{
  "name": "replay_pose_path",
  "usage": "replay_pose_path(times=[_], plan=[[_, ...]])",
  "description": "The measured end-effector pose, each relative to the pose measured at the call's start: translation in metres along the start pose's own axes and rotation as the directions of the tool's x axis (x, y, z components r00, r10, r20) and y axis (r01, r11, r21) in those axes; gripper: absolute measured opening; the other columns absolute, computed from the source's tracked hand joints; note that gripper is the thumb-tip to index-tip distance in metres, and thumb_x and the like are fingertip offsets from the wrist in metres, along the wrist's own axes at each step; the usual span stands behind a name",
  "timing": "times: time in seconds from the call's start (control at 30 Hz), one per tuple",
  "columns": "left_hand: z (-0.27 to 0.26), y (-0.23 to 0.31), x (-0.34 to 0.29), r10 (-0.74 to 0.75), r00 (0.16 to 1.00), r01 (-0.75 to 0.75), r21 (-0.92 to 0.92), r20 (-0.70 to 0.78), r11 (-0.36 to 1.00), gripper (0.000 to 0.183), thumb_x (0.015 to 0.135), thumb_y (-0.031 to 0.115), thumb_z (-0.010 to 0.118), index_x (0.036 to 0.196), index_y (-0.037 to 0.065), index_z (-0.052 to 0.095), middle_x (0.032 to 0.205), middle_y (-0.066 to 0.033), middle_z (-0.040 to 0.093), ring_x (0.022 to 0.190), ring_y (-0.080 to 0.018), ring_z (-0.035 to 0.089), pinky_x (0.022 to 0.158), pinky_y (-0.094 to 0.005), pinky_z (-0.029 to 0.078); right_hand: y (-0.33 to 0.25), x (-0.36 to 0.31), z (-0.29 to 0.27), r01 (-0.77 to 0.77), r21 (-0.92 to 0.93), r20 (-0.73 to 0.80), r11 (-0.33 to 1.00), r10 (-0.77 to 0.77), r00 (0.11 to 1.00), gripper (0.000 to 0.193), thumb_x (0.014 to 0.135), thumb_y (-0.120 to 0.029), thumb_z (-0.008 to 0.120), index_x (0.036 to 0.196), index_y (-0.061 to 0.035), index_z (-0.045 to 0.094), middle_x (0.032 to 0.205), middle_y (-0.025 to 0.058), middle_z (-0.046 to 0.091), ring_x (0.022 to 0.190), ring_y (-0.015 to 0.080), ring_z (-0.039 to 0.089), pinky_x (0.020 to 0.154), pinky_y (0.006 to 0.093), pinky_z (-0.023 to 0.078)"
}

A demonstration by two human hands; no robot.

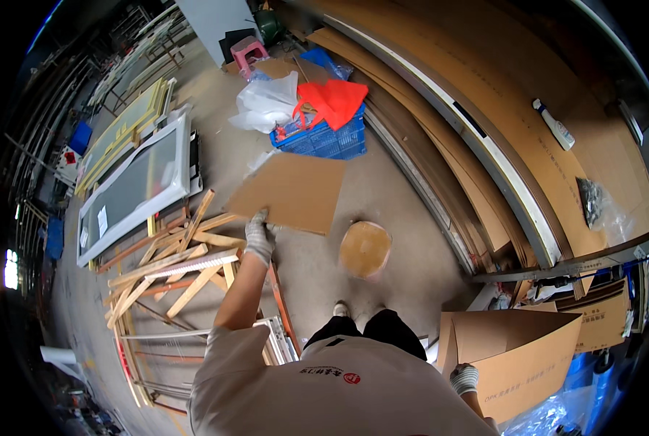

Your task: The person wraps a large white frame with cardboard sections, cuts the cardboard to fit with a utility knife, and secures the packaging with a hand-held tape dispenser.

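Note:
My left hand point(260, 238), in a whitish work glove, is closed on the near edge of a flat brown cardboard sheet point(295, 190). The sheet is held out in front of me, above the floor. Low on the right, my right hand point(465, 378), also gloved, is closed on the near left edge of an open cardboard box point(531, 367). Part of that hand is hidden by my shirt and the box. Between the two, a round-cornered stool with a tan top point(366, 249) stands on the floor ahead of my feet.
A pile of wooden strips point(186, 272) lies left, near a framed glass panel point(139, 189). Ahead stands a blue crate point(324, 142) topped with a red bag point(331, 102) and white plastic point(266, 102). Cardboard covers a long bench on the right, with a spray bottle point(553, 125) on it.

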State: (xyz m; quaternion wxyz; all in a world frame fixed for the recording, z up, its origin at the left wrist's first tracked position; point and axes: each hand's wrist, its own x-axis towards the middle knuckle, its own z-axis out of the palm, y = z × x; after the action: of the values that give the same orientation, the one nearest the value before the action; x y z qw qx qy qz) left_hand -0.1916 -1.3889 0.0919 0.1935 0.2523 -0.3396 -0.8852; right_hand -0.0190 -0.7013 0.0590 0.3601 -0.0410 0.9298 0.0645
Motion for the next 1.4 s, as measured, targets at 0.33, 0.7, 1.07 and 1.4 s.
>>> replay_pose_path(times=[0.33, 0.7, 1.07, 1.4], plan=[[0.125, 0.032, 0.198, 0.38, 0.913, -0.32, 0.319, -0.146, 0.892, 0.034, 0.084, 0.008, 0.059, 0.114, 0.015, 0.043, 0.08, -0.0065, 0.059, 0.048, -0.0145, 0.052, 0.035, -0.0251, 0.043, -0.1, 0.102, -0.034, -0.077, 0.088, 0.108, 0.993, 0.067, 0.992, 0.022, 0.074, -0.028, 0.054, 0.075, -0.0111, 0.068, 0.079, 0.0135, 0.066, 0.074, 0.032, 0.064, 0.071, 0.0404, 0.052], [0.203, 0.041, 0.536, 0.542, 0.837, -0.527, 0.376, 0.076, 0.762, 0.035, 0.087, 0.012, 0.062, 0.117, 0.005, 0.047, 0.102, -0.0047, 0.057, 0.089, -0.0146, 0.054, 0.08, -0.0273, 0.046, -0.297, 0.143, -0.103, -0.131, 0.299, 0.029, 0.945, 0.128, 0.991, 0.016, 0.068, -0.028, 0.061, 0.063, -0.013, 0.064, 0.067, 0.0106, 0.064, 0.064, 0.0312, 0.062, 0.059, 0.0441, 0.049], [0.191, -0.089, 0.826, -0.005, 0.989, 0.122, 0.782, -0.15, 0.612, 0.075, 0.085, 0.032, 0.063, 0.137, -0.006, 0.025, 0.131, -0.0228, 0.045, 0.119, -0.0307, 0.046, 0.101, -0.0348, 0.037, -0.403, 0.116, -0.248, -0.518, 0.792, 0.236, 0.324, 0.62, 0.748, 0.031, 0.074, -0.036, 0.066, 0.064, -0.0076, 0.06, 0.065, 0.0123, 0.058, 0.06, 0.0313, 0.057, 0.055, 0.0422, 0.046], [0.061, -0.167, 0.537, -0.483, 0.703, -0.456, 0.852, 0.522, 0.257, 0.058, 0.08, 0.02, 0.066, 0.127, 0.005, 0.035, 0.095, -0.0154, 0.059, 0.085, -0.0326, 0.059, 0.076, -0.0401, 0.048, -0.484, 0.106, -0.292, -0.591, 0.484, 0.065, 0.645, 0.647, 0.759, 0.019, 0.065, -0.028, 0.065, 0.059, -0.0111, 0.058, 0.062, 0.0111, 0.058, 0.056, 0.032, 0.057, 0.051, 0.0449, 0.046]])
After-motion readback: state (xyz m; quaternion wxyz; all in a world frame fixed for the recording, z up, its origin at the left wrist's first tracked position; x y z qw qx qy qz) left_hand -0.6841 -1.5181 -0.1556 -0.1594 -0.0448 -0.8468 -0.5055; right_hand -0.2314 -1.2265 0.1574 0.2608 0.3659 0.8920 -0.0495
